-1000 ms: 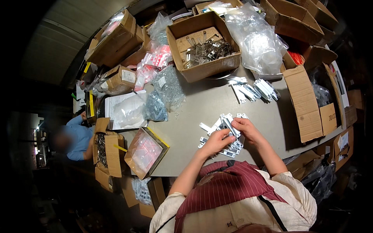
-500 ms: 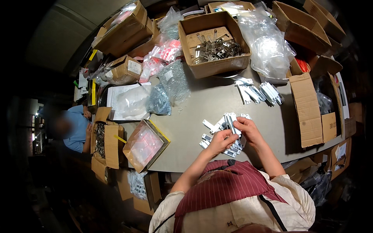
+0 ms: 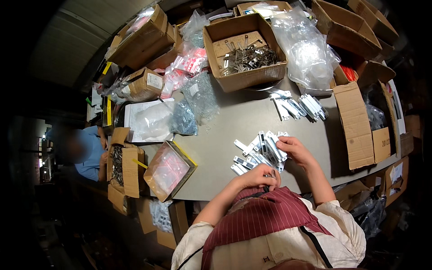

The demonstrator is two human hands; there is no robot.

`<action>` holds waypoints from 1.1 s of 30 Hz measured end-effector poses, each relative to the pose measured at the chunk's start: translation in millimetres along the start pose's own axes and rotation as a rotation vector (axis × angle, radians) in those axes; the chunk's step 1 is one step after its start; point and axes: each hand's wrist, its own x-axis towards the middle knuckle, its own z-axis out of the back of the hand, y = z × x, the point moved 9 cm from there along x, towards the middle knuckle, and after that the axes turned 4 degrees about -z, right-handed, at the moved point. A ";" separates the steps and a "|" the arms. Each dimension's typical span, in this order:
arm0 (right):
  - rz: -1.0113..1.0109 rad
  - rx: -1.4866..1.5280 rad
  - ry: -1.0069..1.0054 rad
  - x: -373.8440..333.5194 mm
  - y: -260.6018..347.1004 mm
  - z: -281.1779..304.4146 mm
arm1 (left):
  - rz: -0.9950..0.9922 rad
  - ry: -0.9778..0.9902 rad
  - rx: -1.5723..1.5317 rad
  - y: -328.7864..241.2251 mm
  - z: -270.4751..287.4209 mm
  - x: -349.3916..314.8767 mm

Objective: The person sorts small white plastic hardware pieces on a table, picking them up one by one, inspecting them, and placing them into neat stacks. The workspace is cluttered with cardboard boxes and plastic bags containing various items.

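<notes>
Close to my apron, my left hand (image 3: pixel 258 177) is closed with its fingers curled. A small shiny edge shows at its fingertips, too little to name. My right hand (image 3: pixel 294 150) pinches the side of several narrow silver-white metal strips (image 3: pixel 274 147), held slightly tilted above the others. Below and left of them lies a loose pile of similar strips (image 3: pixel 245 163), some with dark ends, on the grey table (image 3: pixel 211 166). Farther back, more strips (image 3: pixel 312 107) lie in neat rows.
A cardboard box (image 3: pixel 252 80) of small metal clips stands at the back. Plastic bags (image 3: pixel 198 96) of small parts lie left of it. An open carton (image 3: pixel 353 130) borders the right side, a tilted box (image 3: pixel 168 173) the left. A person in blue (image 3: pixel 90 153) sits far left.
My left hand has drawn back from the strips toward my apron. My right hand stays on the strips, which now fan out a little more.
</notes>
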 end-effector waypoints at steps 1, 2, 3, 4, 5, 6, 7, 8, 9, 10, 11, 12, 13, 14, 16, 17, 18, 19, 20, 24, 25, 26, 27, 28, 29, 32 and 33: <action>-0.017 0.005 0.000 -4.6 4.8 -3.2 | 0.010 -0.100 -0.109 5.3 14.7 -2.3; -0.002 -0.013 -0.025 -5.4 8.0 -4.4 | 0.020 -0.201 -0.219 9.5 28.1 -6.3; 0.009 -0.034 -0.052 -6.8 9.7 -5.2 | -0.038 -0.321 -0.225 -5.1 39.1 -10.2; 0.019 -0.056 -0.079 -8.2 10.3 -4.6 | -0.106 -0.416 -0.152 -1.4 53.5 -10.3; 0.034 -0.069 -0.066 -8.5 8.3 -5.8 | -0.091 -0.508 -0.156 5.2 65.2 -9.6; 0.050 -0.083 -0.049 -6.2 4.4 -7.3 | -0.079 -0.604 -0.156 5.1 76.9 -9.6; 0.067 -0.097 -0.032 -4.2 0.9 -9.1 | -0.077 -0.611 -0.155 -9.5 74.4 -8.0; 0.086 -0.155 -0.030 -2.9 -1.2 -9.7 | -0.109 -0.653 -0.158 0.3 83.0 -3.2; 0.108 -0.211 -0.029 -2.3 -0.6 -11.7 | -0.106 -0.670 -0.131 2.0 86.4 -1.6; 0.131 -0.267 -0.028 -2.6 0.5 -14.0 | -0.103 -0.687 -0.103 3.0 89.5 -1.7; 0.126 -0.256 -0.052 -2.6 -1.0 -14.9 | -0.116 -0.708 -0.096 3.4 92.4 -3.8; 0.189 -0.342 -0.108 -3.3 1.6 -12.4 | -0.126 -0.724 -0.089 4.3 94.0 -4.5; 0.252 -0.427 -0.164 -2.7 2.8 -9.5 | -0.135 -0.738 -0.082 4.9 95.6 -4.9; 0.315 -0.512 -0.221 -3.7 6.1 -7.3 | -0.149 -0.760 -0.113 6.8 97.0 -3.7; 0.526 -0.763 -0.324 -15.1 28.1 -22.4 | -0.175 -0.809 -0.175 9.4 98.4 -2.9; 0.596 -0.816 -0.356 -20.5 31.7 -28.2 | -0.162 -0.813 -0.171 10.3 99.0 -3.8; 0.667 -0.870 -0.388 -26.2 35.5 -34.1 | -0.149 -0.818 -0.167 6.5 97.3 -4.7; 0.703 -0.856 -0.404 -29.9 38.2 -37.9 | -0.136 -0.822 -0.164 3.1 95.3 -5.5; 0.679 -0.812 -0.391 -29.1 35.3 -36.0 | -0.130 -0.834 -0.163 0.9 93.7 -6.7; 0.605 -0.727 -0.351 -27.9 32.5 -29.9 | -0.146 -0.881 -0.224 -9.2 81.2 -9.3; 0.592 -0.727 -0.345 -28.4 34.6 -30.0 | -0.159 -0.892 -0.255 -10.3 79.3 -9.5; 0.589 -0.749 -0.348 -29.0 37.1 -32.2 | -0.162 -0.909 -0.249 -9.8 81.0 -10.9; 0.585 -0.772 -0.352 -30.4 42.0 -37.8 | -0.166 -0.925 -0.245 -7.5 83.3 -12.2; 0.580 -0.795 -0.355 -30.4 44.8 -41.6 | -0.170 -0.942 -0.242 -4.4 85.9 -13.3; 0.671 -0.933 -0.382 -30.2 45.7 -46.8 | -0.205 -0.945 -0.222 -2.3 88.7 -13.1; 0.787 -1.081 -0.527 -34.2 49.4 -60.3 | -0.104 -0.961 -0.212 -18.3 77.2 -12.6; 0.729 -1.010 -0.514 -28.9 41.5 -56.0 | -0.137 -0.956 -0.229 -18.4 78.4 -10.8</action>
